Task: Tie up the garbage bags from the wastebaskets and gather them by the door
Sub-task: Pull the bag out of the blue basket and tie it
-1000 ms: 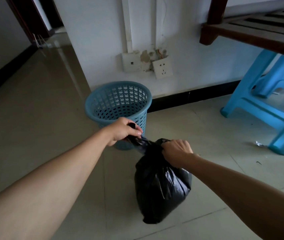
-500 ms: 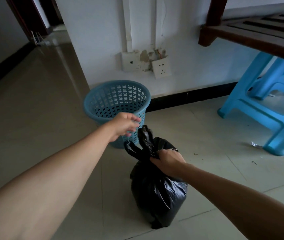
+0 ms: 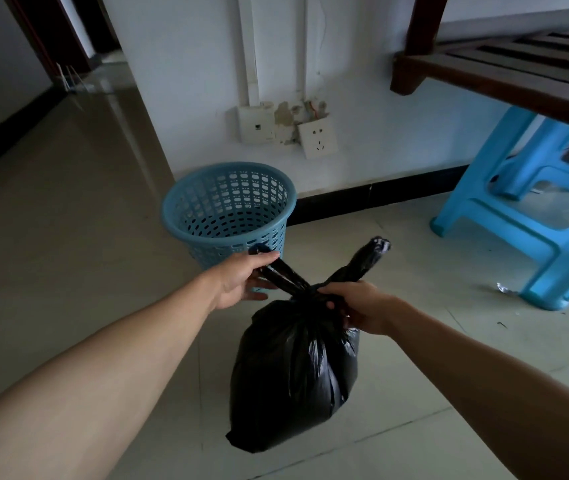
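At the lower centre of the frame a full black garbage bag (image 3: pixel 293 372) hung just above the tiled floor (image 3: pixel 51 237), its neck gathered (two twisted ends stuck out in a V). The right hand (image 3: pixel 359 306) was clenched on the neck just below the right end, while the left hand (image 3: pixel 241 278) pinched the left end between its fingers (image 3: pixel 262 259). Beyond them, left of centre, a blue wastebasket (image 3: pixel 227 209) stood by the wall, with a blue plastic stool (image 3: pixel 518 209) at the right edge.
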A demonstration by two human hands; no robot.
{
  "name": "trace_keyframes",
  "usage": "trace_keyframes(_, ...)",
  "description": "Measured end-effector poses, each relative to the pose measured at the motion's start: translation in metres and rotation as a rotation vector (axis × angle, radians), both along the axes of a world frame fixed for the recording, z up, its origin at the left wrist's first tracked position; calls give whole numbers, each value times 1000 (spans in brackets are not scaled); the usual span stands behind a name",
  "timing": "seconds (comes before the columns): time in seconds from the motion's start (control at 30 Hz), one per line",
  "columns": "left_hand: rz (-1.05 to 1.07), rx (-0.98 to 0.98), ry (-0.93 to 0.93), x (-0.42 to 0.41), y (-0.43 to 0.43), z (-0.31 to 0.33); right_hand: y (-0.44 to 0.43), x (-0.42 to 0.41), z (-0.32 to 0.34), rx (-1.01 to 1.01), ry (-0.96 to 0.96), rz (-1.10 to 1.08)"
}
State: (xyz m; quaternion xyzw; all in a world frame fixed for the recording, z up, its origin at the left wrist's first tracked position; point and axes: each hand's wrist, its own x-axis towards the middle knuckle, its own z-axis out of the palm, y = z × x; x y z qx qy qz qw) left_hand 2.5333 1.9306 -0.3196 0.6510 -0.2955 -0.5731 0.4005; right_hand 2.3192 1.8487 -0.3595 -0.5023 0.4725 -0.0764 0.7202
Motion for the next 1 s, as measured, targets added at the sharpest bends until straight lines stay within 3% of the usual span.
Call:
trace_keyframes(0.1,-218,88,-104,3,6,-13,-2,-1,8,160,-155,-23)
trace_keyframes(0.23,-414,93,-364,-10,4,-17,-2,1,17,253,-219,31)
trace_keyframes(0.4,-456,78,-639,-23,1,-8,-2,-1,14,272,-211,152)
trace_keyframes(0.53,-437,55,-656,-22,1,-7,-2,-2,20,164,-161,215)
trace_keyframes(0.8,-427,63,-574,-10,4,-3,-4,-3,30,239,-277,330)
trace_keyframes(1.0,-394,66,-568,-4,6,-2,-4,-4,38,72,-188,461)
